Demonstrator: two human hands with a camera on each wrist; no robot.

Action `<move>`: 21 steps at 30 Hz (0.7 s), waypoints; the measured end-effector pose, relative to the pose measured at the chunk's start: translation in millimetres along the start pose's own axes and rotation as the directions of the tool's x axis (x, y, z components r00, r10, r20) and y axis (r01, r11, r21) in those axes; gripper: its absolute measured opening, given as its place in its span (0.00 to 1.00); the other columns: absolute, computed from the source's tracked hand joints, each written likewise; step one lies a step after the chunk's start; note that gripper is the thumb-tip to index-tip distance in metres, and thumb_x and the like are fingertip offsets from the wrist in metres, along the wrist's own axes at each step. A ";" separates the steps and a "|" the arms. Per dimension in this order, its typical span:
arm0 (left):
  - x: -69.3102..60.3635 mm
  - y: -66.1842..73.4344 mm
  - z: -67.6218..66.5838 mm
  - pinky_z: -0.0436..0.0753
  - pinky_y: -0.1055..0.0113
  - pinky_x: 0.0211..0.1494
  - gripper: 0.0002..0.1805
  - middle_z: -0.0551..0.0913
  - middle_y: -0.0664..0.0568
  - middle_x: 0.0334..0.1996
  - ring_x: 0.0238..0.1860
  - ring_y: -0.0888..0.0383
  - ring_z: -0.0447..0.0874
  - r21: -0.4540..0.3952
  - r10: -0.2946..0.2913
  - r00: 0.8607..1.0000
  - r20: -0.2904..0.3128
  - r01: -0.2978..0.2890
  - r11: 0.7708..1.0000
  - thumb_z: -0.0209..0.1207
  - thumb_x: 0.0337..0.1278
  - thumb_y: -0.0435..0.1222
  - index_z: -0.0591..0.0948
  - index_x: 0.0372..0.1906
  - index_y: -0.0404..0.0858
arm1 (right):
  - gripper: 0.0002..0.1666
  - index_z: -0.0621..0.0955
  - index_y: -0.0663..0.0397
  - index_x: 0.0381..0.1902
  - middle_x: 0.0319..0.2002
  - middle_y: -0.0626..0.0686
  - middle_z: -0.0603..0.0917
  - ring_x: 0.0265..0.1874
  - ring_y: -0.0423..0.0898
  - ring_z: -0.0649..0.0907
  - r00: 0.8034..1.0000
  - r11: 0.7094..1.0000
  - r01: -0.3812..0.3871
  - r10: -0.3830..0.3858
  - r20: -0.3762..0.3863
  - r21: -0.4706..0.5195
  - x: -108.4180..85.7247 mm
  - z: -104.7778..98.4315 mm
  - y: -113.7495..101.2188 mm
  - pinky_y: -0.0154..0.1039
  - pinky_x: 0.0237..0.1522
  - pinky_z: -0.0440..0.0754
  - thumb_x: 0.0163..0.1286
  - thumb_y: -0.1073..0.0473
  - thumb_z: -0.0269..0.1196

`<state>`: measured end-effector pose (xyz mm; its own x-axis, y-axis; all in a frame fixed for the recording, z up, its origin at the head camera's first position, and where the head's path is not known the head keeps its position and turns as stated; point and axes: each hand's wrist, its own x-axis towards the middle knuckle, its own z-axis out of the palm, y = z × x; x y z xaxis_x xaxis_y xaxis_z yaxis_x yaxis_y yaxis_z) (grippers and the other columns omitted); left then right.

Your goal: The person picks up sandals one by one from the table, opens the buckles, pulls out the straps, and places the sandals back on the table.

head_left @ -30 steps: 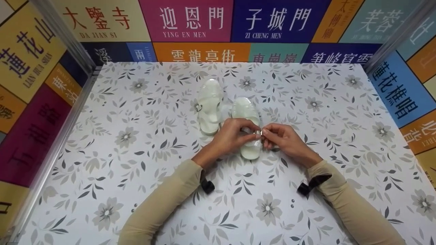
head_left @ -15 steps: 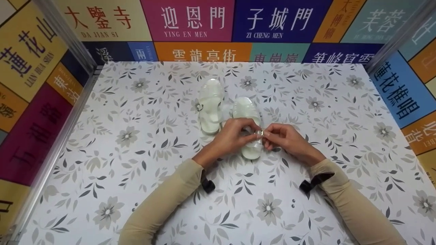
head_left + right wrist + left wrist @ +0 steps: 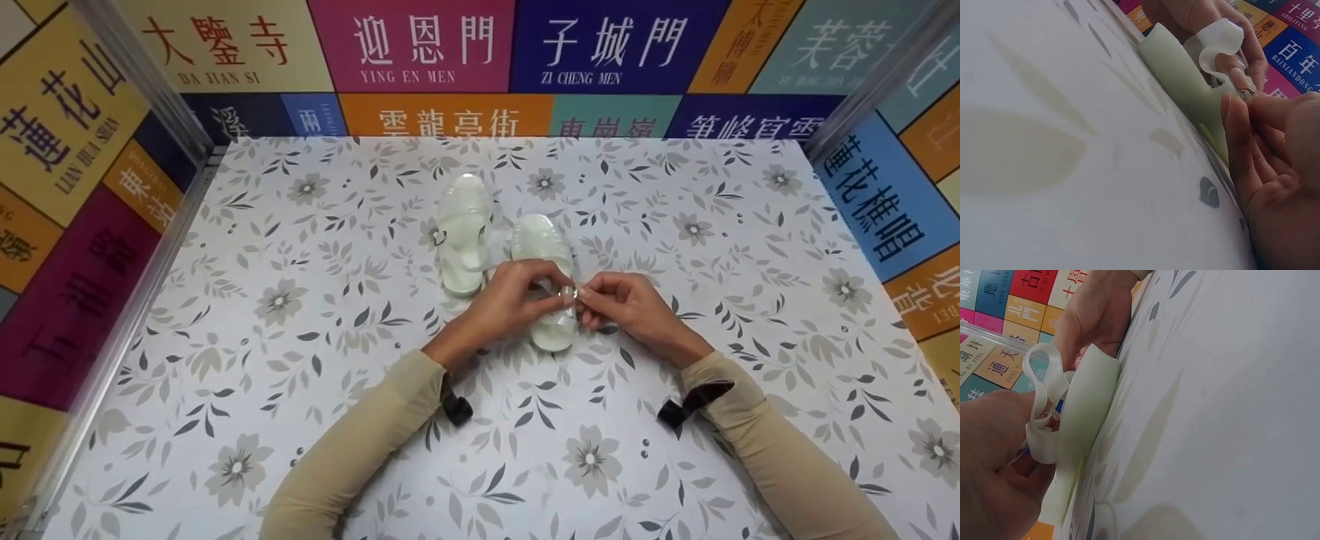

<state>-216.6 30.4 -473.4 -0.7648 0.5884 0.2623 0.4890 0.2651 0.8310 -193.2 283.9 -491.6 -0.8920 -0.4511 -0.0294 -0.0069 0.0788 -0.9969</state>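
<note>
Floral tabletop (image 3: 540, 487): only head view shows both sandals (image 3: 461, 251).

Head view: high, farther off, facing forward and down over bench (image 3: 360, 465). Left wrist view: low, close, tilted, facing toward right hand (image 3: 1095, 318). Right wrist view: likewise, toward left hand (image 3: 1193, 14). Wrist views share sandal (image 3: 1089, 394).

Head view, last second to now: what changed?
No visible change in grip or position: the left hand and right hand stay together at the buckle, holding the near sandal's strap. The far sandal also lies as before.
</note>
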 end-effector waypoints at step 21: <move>-1.8 -0.6 0.1 0.88 0.75 0.54 0.08 0.93 0.55 0.44 0.46 0.64 0.90 0.005 0.013 1.000 -0.014 -0.013 1.000 0.74 0.67 0.39 0.90 0.47 0.42 | 0.17 0.78 0.66 0.49 0.37 0.62 0.87 0.34 0.49 0.90 0.997 0.997 -0.045 0.049 0.065 -0.064 -3.6 6.6 -7.8 0.43 0.37 0.94 0.85 0.54 0.61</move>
<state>-215.4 29.3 -474.4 -0.7643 0.5809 0.2801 0.5008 0.2610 0.8252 -187.0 279.0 -484.2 -0.8598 -0.5038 -0.0831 0.0044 0.1554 -0.9878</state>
